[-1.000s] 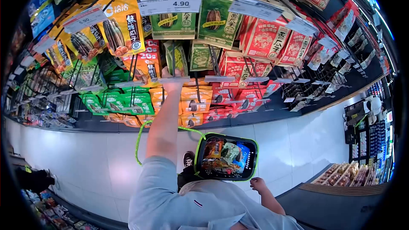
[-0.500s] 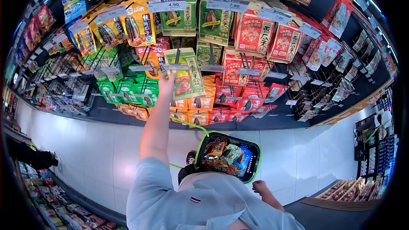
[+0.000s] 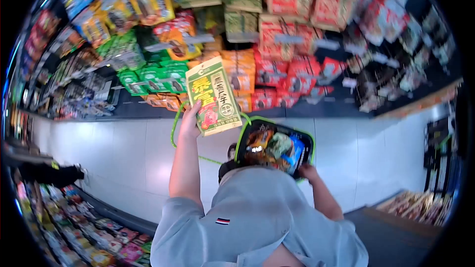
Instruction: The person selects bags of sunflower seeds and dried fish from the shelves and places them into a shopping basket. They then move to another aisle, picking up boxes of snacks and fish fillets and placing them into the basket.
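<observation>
Left hand [image 3: 189, 121] clamped on a green snack packet [image 3: 214, 96], right hand [image 3: 308, 172] gripping the rim of a shopping basket [image 3: 242, 141] full of snack bags [image 3: 275, 147].

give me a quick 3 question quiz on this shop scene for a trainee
1. True or false: the left hand holds a green packet.
2. Which does the right hand touch? A) the basket B) the shelf rack C) the floor
3. Fill in: the basket's rim is ____ in colour.

Key: 1 true; 2 A; 3 green
</observation>
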Motion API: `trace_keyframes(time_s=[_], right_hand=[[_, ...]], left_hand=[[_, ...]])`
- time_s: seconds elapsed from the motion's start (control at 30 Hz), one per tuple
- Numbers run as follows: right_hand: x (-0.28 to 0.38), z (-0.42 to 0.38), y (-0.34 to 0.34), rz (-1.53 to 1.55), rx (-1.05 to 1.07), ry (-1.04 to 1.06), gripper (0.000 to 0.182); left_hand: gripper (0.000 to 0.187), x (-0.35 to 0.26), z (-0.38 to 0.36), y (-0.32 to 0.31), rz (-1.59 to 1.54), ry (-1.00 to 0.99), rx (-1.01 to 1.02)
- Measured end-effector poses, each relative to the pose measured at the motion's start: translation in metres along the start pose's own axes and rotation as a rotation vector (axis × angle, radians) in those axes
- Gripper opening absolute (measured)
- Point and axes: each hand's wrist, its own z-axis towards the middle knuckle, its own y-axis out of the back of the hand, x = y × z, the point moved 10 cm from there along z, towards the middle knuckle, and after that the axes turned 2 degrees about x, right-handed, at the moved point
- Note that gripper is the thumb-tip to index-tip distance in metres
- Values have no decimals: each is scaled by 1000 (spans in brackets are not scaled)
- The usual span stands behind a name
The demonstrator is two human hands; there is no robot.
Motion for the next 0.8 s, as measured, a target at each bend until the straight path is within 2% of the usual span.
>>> trace_keyframes(time_s=[0.03,0.07,0.1,0.17,0.27,0.33,0.37,0.47,0.5,0.53,0.6,0.63,0.7,0.8], right_hand=[[18,-12,-11,224,23,5,20],[36,-12,-23,311,109,-11,21],[74,-19,-30,446,163,92,26],[107,-20,-49,590,194,73,39],[139,-52,-98,895,541,-159,54],[155,-54,-123,1152,712,-87,54],[148,-55,-124,1090,671,-119,46],[101,-48,-114,1107,538,-168,45],[82,-45,-114,1215,505,-195,42],[63,-42,-114,1234,503,-200,42],[5,-25,-101,1264,256,-239,42],[-34,-13,-98,1222,133,-270,40],[-103,3,-90,1146,-55,-303,36],[-163,2,-69,993,-211,-413,32]], left_hand=[[41,28,-12,1,-100,93,27],[43,56,-19,-4,-196,182,62],[47,81,-26,-16,-174,247,108],[48,133,-34,-41,-154,386,133],[50,206,-51,-44,-90,594,133],[50,242,-66,-62,103,714,163],[51,254,-74,-69,197,732,157],[48,290,-90,-71,245,859,160],[51,308,-93,-61,287,876,213],[51,309,-100,-67,302,889,212],[54,305,-113,-56,705,943,157],[54,302,-112,-47,805,875,120],[52,296,-115,-31,852,861,139],[47,269,-116,5,938,814,117]])
